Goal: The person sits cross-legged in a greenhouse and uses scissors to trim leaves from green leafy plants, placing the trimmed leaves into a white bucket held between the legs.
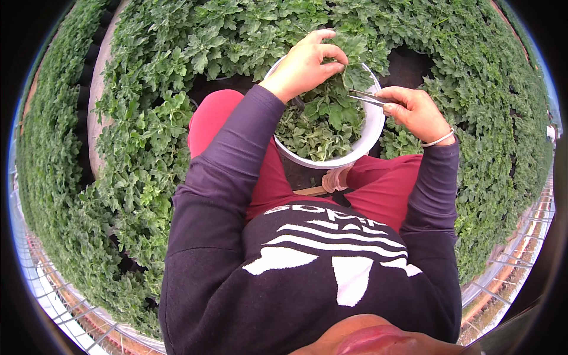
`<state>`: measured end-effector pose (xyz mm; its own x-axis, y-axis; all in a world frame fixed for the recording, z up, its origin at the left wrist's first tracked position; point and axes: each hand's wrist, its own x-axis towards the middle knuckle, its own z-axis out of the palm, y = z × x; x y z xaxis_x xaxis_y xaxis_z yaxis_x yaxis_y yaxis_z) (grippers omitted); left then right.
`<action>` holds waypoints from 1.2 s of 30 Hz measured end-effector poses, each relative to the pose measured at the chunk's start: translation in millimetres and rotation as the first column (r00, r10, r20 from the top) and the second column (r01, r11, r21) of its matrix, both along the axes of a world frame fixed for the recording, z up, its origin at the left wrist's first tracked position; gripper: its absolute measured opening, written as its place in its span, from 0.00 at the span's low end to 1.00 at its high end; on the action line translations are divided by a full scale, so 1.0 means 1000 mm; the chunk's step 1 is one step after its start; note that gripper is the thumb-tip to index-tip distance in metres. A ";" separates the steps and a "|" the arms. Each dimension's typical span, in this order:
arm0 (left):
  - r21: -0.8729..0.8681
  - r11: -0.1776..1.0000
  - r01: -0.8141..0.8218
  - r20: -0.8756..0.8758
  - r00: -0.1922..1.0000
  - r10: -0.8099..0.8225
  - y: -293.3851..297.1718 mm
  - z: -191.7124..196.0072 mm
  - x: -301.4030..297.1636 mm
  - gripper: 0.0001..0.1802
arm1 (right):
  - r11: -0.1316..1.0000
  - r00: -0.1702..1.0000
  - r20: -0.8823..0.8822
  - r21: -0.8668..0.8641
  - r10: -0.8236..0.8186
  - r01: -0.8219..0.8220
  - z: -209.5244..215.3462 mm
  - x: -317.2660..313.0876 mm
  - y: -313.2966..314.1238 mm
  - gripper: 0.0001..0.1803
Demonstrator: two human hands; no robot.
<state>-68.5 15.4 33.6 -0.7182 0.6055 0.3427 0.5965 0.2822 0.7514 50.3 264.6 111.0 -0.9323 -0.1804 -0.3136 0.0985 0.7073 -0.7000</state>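
My left hand (310, 64) is over the far left part of a white bucket (374, 127), its thumb and fingertips pinching a green leafy sprig (349, 74). In my right hand (414, 112), at the bucket's right rim, is a slim two-bladed metal tool (365, 97); whether it is tweezers or small snips I cannot tell. Its tips point left, close beside the sprig, and contact between them is unclear. Inside the bucket lies a heap of cut leafy sprigs (319, 131). The bucket stands between my knees.
Dense leafy plants (142, 118) surround me on all sides. Dark gaps (408, 68) show among them. At the left runs a pale strip (100, 106) beside a row of black pots (86, 100). Wire mesh (65, 302) lines the near edges.
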 end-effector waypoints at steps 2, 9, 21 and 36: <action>0.047 0.999 -0.004 0.080 0.997 0.000 0.004 -0.003 -0.009 0.07 | 1.000 0.999 -0.054 -0.001 -0.001 0.001 0.001 0.004 -0.009 0.15; 0.099 0.988 0.116 0.235 0.962 -0.137 -0.006 0.001 -0.027 0.15 | 0.981 0.987 -0.144 0.171 -0.065 0.090 0.005 0.009 -0.029 0.15; -0.002 0.998 0.064 0.120 0.991 -0.064 0.011 -0.007 -0.032 0.14 | 0.943 0.980 -0.088 0.270 -0.176 0.194 0.019 0.018 -0.052 0.14; 0.095 0.995 -0.002 0.109 0.994 -0.008 0.014 -0.018 -0.035 0.12 | 0.581 0.832 -0.488 0.769 0.264 0.267 -0.022 -0.008 -0.093 0.06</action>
<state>-103.7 29.1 15.7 -0.7525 0.5763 0.3188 0.5105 0.2046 0.8352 42.4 171.6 88.8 -0.9763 -0.1095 0.1865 -0.0699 0.9758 0.2072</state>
